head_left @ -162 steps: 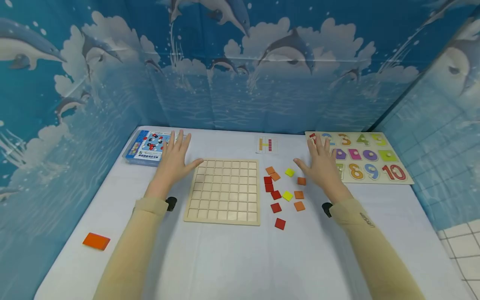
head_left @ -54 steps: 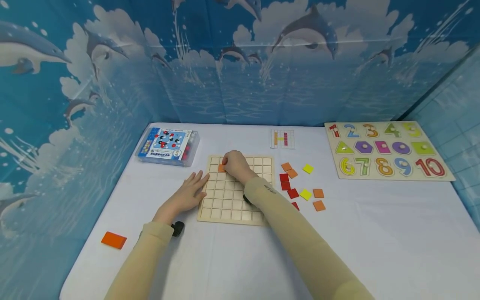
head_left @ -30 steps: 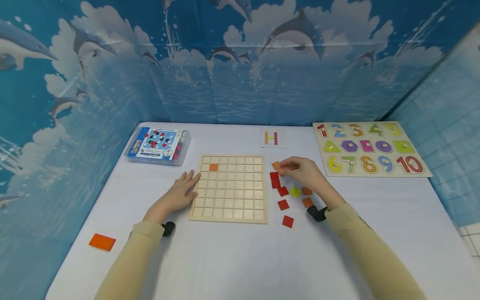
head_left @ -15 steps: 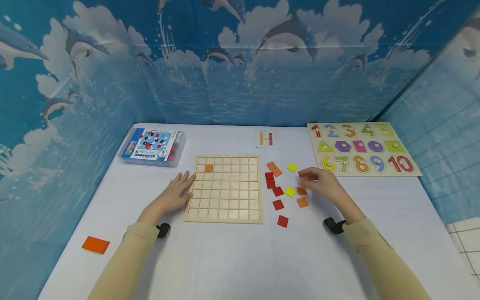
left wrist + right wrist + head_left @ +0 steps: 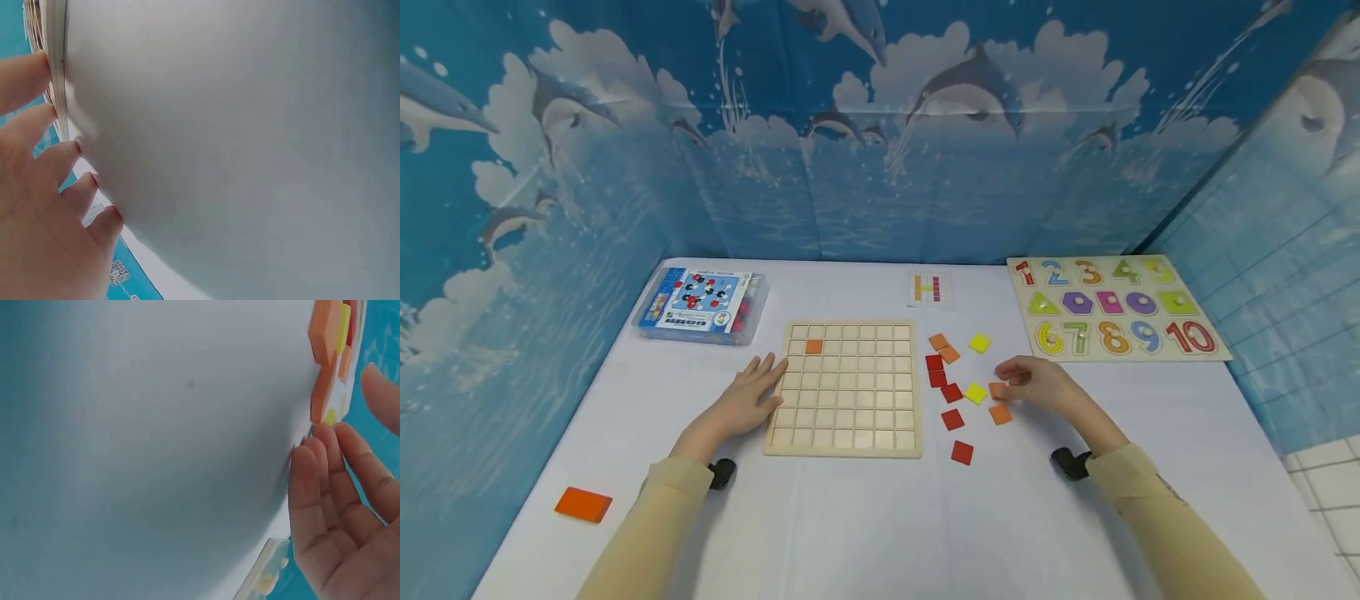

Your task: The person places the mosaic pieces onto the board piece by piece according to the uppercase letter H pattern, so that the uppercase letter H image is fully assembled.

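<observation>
My left hand (image 5: pixel 741 404) lies with fingers spread, their tips along the left edge of a wooden grid board (image 5: pixel 850 456). In the left wrist view those fingers (image 5: pixel 59 159) touch the table beside the board's side. One orange square tile (image 5: pixel 814 347) sits in a cell of the board's second row. My right hand (image 5: pixel 1041 385) is over the loose tiles, its fingertips at an orange tile (image 5: pixel 996 389) and partly covering it. The right wrist view shows the thumb (image 5: pixel 382 397) apart from the fingers, which reach the end of an orange tile (image 5: pixel 322 394).
Between board and right hand lie several red tiles (image 5: pixel 952 419), yellow tiles (image 5: pixel 979 343) and orange tiles (image 5: pixel 949 354). A pattern card (image 5: pixel 930 289) lies behind them. A number puzzle (image 5: pixel 1120 308) is at back right, a plastic box (image 5: pixel 700 304) at back left, an orange block (image 5: pixel 583 504) at front left.
An orange tile from the right-hand group went onto the board under my right hand. That hand then returned rightward, hovered by the upper orange tiles and moved down to another. My left hand came to the board.
</observation>
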`<action>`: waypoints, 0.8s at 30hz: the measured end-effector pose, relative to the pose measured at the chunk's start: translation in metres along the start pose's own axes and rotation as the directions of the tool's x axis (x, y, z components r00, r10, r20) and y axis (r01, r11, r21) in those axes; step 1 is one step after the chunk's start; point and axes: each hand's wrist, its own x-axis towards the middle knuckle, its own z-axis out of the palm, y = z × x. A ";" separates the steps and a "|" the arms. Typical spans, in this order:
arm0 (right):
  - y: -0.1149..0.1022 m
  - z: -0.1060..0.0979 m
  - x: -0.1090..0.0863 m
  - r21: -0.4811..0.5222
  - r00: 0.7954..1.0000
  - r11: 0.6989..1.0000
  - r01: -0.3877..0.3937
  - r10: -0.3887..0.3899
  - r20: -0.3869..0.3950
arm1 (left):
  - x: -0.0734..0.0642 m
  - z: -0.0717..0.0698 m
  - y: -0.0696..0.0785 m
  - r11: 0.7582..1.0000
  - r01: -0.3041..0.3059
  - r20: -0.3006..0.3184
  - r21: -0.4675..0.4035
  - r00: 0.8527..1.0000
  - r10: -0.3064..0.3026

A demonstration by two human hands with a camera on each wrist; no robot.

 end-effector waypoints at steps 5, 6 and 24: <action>-0.002 0.007 0.002 -0.050 1.000 0.999 -0.017 0.017 -0.014 | -0.001 0.001 -0.001 1.000 0.015 -0.005 0.014 1.000 -0.014; -0.003 0.008 0.002 -0.064 1.000 0.998 -0.020 0.018 -0.022 | -0.001 0.001 -0.001 1.000 0.015 -0.007 0.010 1.000 -0.015; -0.009 0.005 -0.002 -0.097 1.000 0.995 -0.021 0.022 0.004 | -0.002 0.002 -0.002 1.000 -0.015 -0.018 0.026 1.000 0.015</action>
